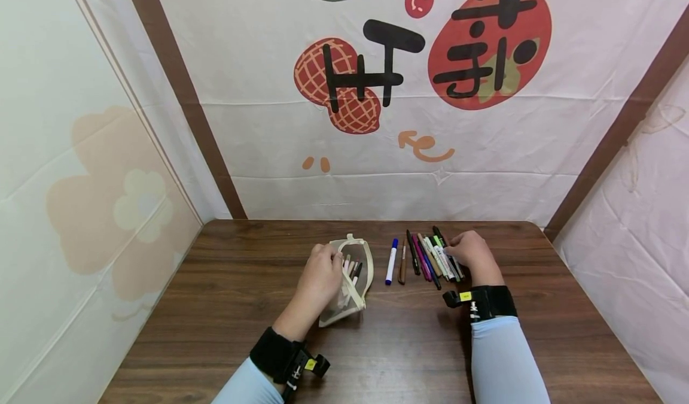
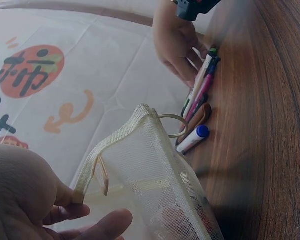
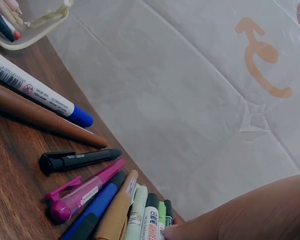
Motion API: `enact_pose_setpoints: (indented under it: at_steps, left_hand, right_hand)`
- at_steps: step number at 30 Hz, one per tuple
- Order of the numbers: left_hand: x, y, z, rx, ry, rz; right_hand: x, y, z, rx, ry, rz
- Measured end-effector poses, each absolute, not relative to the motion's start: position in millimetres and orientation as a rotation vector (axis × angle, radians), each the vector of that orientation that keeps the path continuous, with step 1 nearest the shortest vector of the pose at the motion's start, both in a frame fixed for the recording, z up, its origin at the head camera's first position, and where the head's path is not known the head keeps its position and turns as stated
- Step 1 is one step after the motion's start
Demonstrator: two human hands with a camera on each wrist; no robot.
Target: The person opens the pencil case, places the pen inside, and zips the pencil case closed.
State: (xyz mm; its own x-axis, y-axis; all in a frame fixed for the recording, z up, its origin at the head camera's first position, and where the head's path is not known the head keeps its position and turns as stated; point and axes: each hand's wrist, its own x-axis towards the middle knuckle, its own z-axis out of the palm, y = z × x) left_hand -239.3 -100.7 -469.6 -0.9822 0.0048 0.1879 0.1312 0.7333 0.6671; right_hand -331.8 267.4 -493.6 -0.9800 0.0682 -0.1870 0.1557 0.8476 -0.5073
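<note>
A: Left hand (image 1: pixel 319 278) grips the mesh pouch (image 1: pixel 352 284) open on the desk (image 1: pixel 226 308); right hand (image 1: pixel 469 253) pinches a pen in the row of pens (image 1: pixel 430 257).

B: Risk (my guess): the pouch mouth sags and the pen misses.

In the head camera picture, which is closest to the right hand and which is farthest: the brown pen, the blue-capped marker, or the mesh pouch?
From the right hand:
1. Brown pen, to its left in the pen row.
2. Blue-capped marker, just left of the brown pen.
3. Mesh pouch, farthest left, under the left hand.
</note>
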Motion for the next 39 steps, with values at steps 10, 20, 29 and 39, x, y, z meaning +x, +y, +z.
enact_pose_setpoints:
  at_steps: [10, 20, 29, 39]
  left_hand:
    - [-240, -101, -470, -0.111, -2.754, -1.071]
    - [-240, -101, -469, -0.107, -2.76, -1.079]
    - [-241, -101, -469, -0.102, -2.769, -1.096]
    - [-240, -100, -469, -0.1, -2.755, -1.095]
  right_hand:
    - [-339, 268, -497, 0.204, 2.853, -0.814]
    - [-338, 269, -494, 0.215, 2.844, -0.824]
    - [-333, 262, -473, 0.209, 2.844, -0.984]
    - [-330, 233, -461, 0.105, 2.73, -1.344]
